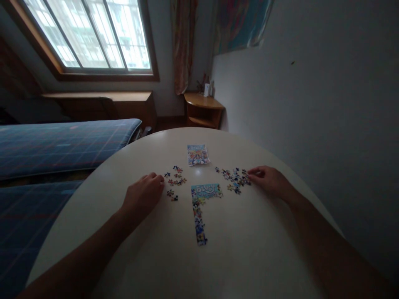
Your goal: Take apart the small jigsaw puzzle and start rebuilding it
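Note:
A partly joined jigsaw puzzle lies on the round white table, its top strip and left column forming an upside-down L with "Bluey" lettering. My left hand rests on the table with its fingers curled in, beside a small group of loose puzzle pieces. Whether anything is inside those fingers is hidden. At the right, my right hand has thumb and fingers pinched together on a puzzle piece at the edge of a larger pile of pieces. A printed picture sheet lies beyond the puzzle.
The white round table fills the foreground. Left of it is a bed with a blue checked mattress. A wooden corner stand and a long wooden desk stand below the window. A bare wall runs along the right.

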